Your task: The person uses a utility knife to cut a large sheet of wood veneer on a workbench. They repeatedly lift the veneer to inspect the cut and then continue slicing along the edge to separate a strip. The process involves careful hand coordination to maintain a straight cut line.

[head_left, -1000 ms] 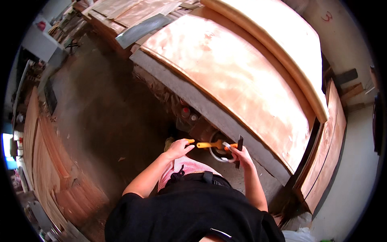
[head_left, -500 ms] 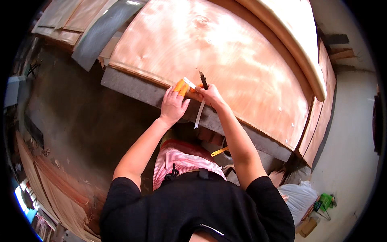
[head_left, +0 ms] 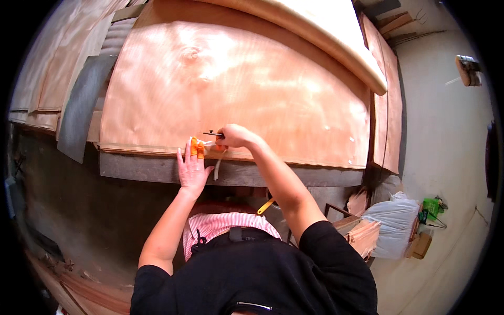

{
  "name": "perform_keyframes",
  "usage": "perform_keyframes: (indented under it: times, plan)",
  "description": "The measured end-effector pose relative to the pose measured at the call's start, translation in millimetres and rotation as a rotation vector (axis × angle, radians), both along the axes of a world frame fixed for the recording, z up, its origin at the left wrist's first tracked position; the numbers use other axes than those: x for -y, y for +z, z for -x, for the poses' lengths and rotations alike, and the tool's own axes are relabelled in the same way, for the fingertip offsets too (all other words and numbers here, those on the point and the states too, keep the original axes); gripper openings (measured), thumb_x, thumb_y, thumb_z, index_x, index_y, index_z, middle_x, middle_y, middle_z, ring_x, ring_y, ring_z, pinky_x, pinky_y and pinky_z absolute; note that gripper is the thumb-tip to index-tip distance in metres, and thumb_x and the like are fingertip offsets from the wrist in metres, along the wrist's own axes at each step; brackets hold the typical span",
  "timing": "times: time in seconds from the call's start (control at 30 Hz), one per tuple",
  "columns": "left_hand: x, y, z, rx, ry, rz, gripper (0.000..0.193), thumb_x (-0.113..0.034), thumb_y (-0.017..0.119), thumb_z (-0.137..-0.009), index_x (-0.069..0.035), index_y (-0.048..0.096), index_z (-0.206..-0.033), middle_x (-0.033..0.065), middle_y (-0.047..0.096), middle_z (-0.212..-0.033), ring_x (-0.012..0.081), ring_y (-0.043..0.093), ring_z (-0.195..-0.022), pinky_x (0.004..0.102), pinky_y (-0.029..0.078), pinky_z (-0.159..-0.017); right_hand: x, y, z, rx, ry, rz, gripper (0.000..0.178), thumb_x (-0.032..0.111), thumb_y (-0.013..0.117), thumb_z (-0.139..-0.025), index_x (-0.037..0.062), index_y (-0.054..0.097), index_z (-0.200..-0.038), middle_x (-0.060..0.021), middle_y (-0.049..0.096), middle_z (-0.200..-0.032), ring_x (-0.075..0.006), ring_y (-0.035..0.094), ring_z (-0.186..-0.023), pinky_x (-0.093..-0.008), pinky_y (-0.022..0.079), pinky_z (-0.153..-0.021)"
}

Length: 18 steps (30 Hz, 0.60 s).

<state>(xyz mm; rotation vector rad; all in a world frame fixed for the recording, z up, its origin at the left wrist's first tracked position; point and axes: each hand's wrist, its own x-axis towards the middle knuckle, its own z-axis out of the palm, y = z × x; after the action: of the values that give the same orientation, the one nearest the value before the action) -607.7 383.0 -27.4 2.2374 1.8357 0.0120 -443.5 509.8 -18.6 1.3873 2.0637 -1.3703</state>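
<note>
the right hand (head_left: 234, 136) is curled shut, its fingers pinched round a small dark tool (head_left: 212, 134) whose thin tip points left, just above the near edge of the veneer sheet (head_left: 236, 89). the left hand (head_left: 192, 167) lies flat and open, palm down, fingers spread and holding nothing; two of its fingers wear orange wraps (head_left: 197, 148) and their tips press on the very near edge of the sheet, while the palm rests against the grey front edge of the workbench (head_left: 142, 169). the tool tip is just beside those wrapped fingertips. a pale strip (head_left: 219, 164) hangs down from between the two hands, over the bench's front edge; what it is cannot be told.

the veneer sheet, reddish brown with a knot near its far left, covers most of the bench top. along its far edge lies a long pale rounded board (head_left: 315, 37). more thin sheets (head_left: 58, 68) are stacked off the left end of the bench. below the right forearm a yellow-handled tool (head_left: 266, 206) shows beneath the bench, and a white bag (head_left: 391, 223) sits on the floor off to the right.
</note>
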Motion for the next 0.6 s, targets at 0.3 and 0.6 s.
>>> perform_keyframes:
  times: [0.3,0.6]
  plan:
    - [-9,-1,12,0.258,-0.037,-0.186,0.069,-0.034,0.068,-0.07,-0.002,0.041,-0.125,0.0167,0.039,-0.127,0.0307,0.032,-0.123,0.0461,0.026,-0.101,-37,32,-25,-0.326,-0.462,0.232,0.019,0.025,0.063,-0.08,0.0066,0.069,-0.078,0.004,0.048,-0.053,-0.0059,0.041,-0.049,-0.0207,0.03,-0.046]
    - [-74,-21,-11,0.227,-0.065,-0.183,0.07,-0.043,0.059,-0.074,-0.004,0.039,-0.129,0.015,0.029,-0.138,0.0278,0.02,-0.131,0.0466,0.013,-0.107,-33,-6,-6,-0.291,-0.665,0.187,0.023,0.026,0.065,-0.077,0.0035,0.064,-0.072,0.0012,0.054,-0.058,-0.0062,0.045,-0.049,-0.0202,0.032,-0.045]
